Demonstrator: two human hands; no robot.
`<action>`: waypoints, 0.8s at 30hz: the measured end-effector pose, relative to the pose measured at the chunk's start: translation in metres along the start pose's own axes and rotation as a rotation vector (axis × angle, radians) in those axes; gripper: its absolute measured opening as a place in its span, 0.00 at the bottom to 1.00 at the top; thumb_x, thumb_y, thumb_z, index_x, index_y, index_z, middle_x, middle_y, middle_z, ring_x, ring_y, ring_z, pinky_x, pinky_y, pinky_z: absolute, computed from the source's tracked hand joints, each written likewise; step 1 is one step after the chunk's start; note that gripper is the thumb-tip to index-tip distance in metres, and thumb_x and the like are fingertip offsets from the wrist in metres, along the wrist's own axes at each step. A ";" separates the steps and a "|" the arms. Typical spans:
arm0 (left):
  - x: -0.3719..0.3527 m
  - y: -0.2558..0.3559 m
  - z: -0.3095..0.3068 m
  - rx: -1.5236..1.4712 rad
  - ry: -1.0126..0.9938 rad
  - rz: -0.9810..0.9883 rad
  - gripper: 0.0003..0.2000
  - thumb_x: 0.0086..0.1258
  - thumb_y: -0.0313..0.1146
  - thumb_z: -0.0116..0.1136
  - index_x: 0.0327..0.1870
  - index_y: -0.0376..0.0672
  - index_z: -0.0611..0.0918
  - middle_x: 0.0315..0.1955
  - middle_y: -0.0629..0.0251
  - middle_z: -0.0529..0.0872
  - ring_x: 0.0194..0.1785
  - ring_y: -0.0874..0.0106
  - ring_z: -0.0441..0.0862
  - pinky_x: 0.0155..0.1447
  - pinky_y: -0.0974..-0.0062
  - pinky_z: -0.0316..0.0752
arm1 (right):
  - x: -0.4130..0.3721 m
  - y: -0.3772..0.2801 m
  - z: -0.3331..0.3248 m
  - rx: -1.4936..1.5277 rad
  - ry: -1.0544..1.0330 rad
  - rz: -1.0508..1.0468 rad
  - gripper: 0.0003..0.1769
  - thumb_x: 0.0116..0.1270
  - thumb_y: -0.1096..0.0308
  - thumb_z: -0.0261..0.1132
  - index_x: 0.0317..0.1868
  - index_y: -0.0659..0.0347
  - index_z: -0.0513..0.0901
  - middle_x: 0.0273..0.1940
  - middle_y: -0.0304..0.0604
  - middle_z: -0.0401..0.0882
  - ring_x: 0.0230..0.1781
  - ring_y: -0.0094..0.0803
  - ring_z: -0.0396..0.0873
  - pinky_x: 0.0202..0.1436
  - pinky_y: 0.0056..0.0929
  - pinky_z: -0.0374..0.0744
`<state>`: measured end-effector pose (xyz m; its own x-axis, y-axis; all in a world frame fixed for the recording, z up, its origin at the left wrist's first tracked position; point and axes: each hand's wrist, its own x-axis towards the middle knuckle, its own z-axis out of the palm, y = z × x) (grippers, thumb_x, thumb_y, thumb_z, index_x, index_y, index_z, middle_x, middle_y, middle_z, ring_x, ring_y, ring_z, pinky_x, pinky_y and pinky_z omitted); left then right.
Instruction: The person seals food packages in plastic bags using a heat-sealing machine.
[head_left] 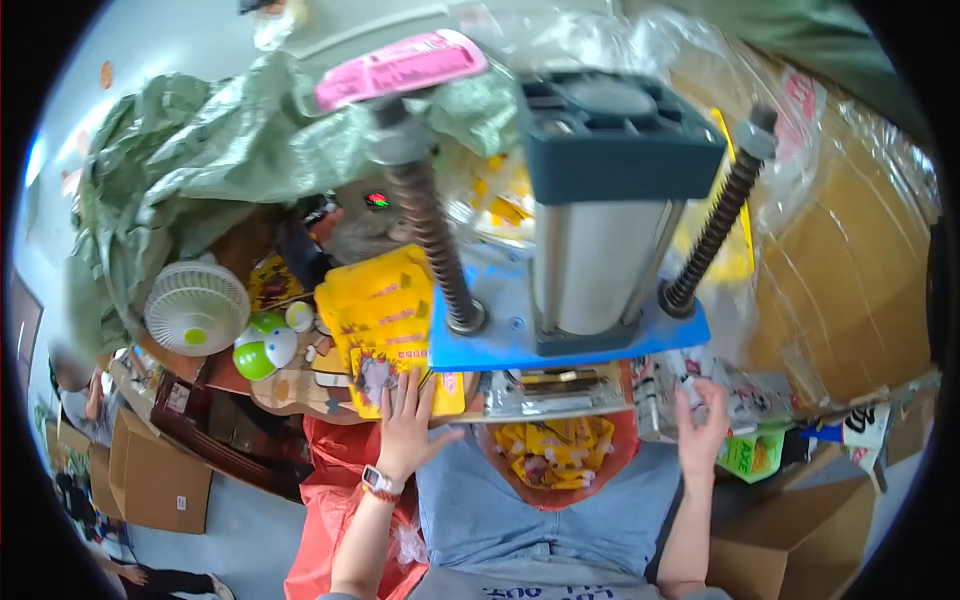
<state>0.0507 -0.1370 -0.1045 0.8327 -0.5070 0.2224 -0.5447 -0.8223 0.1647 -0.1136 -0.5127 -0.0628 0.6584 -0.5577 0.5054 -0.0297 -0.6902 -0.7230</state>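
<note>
We see a cluttered surface (284,390). On it: yellow packets (378,300), a white fan (196,308), and a green-white round item (265,346) beside the fan.

Yellow printed packets (376,295) lay fanned and overlapping left of the frame's center, flat, with rows of small red print across them. Over their lower end, one yellow packet (373,377) lay flat, its face showing a dark, spiky-edged picture and its lower edge partly covered. Right of center, clear packets (655,395) with dark and reddish print lay in a glossy cluster; a small whitish piece (690,384) showed at their upper side, too blurred to make out.
</note>
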 end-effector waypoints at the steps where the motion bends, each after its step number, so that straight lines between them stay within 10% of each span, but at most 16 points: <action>1: -0.007 0.001 0.006 -0.016 0.048 0.037 0.35 0.58 0.39 0.67 0.69 0.43 0.71 0.71 0.51 0.67 0.76 0.51 0.59 0.77 0.49 0.52 | -0.025 0.001 0.006 0.238 0.026 0.109 0.16 0.64 0.80 0.67 0.53 0.65 0.77 0.41 0.39 0.80 0.43 0.23 0.78 0.48 0.24 0.77; 2: -0.018 -0.001 0.012 -0.035 0.086 0.072 0.31 0.55 0.31 0.67 0.65 0.43 0.75 0.68 0.51 0.72 0.73 0.51 0.65 0.75 0.52 0.59 | -0.044 -0.020 0.002 0.469 -0.083 0.306 0.15 0.64 0.80 0.67 0.51 0.65 0.77 0.42 0.40 0.82 0.43 0.24 0.80 0.48 0.25 0.79; 5: -0.020 0.015 -0.004 -0.177 0.184 0.067 0.25 0.49 0.14 0.56 0.51 0.40 0.84 0.53 0.55 0.85 0.59 0.54 0.81 0.65 0.60 0.74 | -0.078 -0.056 0.015 0.400 -0.538 0.045 0.19 0.56 0.73 0.77 0.48 0.67 0.83 0.43 0.46 0.85 0.41 0.34 0.84 0.46 0.30 0.82; 9: -0.029 0.044 -0.030 -0.654 0.150 -0.226 0.19 0.48 0.13 0.60 0.41 0.41 0.89 0.40 0.59 0.91 0.50 0.61 0.88 0.53 0.67 0.81 | -0.083 -0.090 0.011 0.287 -0.405 -0.313 0.19 0.53 0.72 0.79 0.46 0.64 0.85 0.45 0.46 0.85 0.39 0.37 0.84 0.43 0.33 0.83; 13: -0.036 0.097 -0.053 -0.509 0.281 0.081 0.19 0.48 0.15 0.64 0.42 0.44 0.89 0.42 0.64 0.91 0.51 0.62 0.87 0.54 0.70 0.81 | -0.049 -0.118 -0.007 0.083 -0.156 -0.575 0.23 0.47 0.73 0.81 0.45 0.66 0.84 0.45 0.47 0.85 0.40 0.41 0.84 0.42 0.36 0.84; 16: -0.038 0.117 -0.063 -0.457 0.270 0.249 0.18 0.48 0.19 0.67 0.42 0.44 0.89 0.42 0.67 0.91 0.50 0.64 0.87 0.53 0.69 0.81 | -0.031 -0.112 0.000 0.010 -0.462 -0.748 0.18 0.56 0.69 0.75 0.47 0.64 0.85 0.48 0.45 0.84 0.42 0.38 0.83 0.44 0.35 0.83; 24: -0.020 0.131 -0.053 -0.778 0.095 0.274 0.15 0.53 0.23 0.70 0.45 0.41 0.88 0.42 0.64 0.91 0.50 0.64 0.88 0.54 0.70 0.82 | -0.020 -0.117 -0.025 0.087 -0.308 -0.681 0.23 0.56 0.65 0.76 0.51 0.63 0.85 0.48 0.41 0.83 0.42 0.33 0.82 0.45 0.30 0.82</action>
<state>-0.0430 -0.2205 -0.0361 0.6676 -0.6106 0.4260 -0.6692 -0.2413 0.7029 -0.1421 -0.4322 0.0229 0.6910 0.1422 0.7088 0.5103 -0.7904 -0.3389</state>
